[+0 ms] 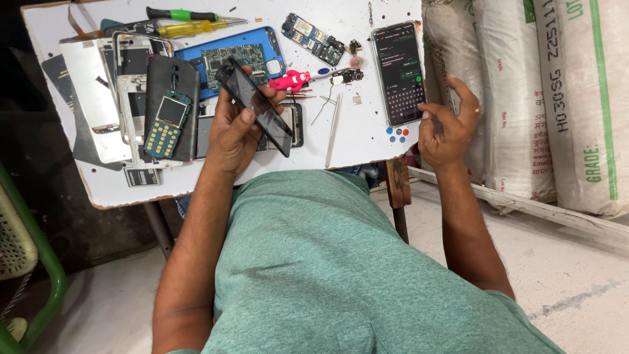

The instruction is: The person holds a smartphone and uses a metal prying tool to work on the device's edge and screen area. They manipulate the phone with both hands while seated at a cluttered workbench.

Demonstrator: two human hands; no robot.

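Note:
My left hand (234, 128) grips a black phone (255, 105) with a dark screen, held tilted above the white work board (367, 137). My right hand (449, 124) hovers off the board's right edge, fingers loosely spread, holding nothing. Closest to it lies a lit smartphone (400, 72) showing a chat and keyboard. Under the left hand rest a blue phone frame with a circuit board (232, 56) and a small keypad phone (166, 124) on a dark back cover (171, 78).
Green and yellow screwdrivers (187, 21) lie at the board's far edge. A loose circuit board (313, 38), a pink tool (289, 80), tweezers (333, 121) and white phone frames (98, 92) crowd the board. Woven sacks (557, 98) stand right, a green chair (29, 262) left.

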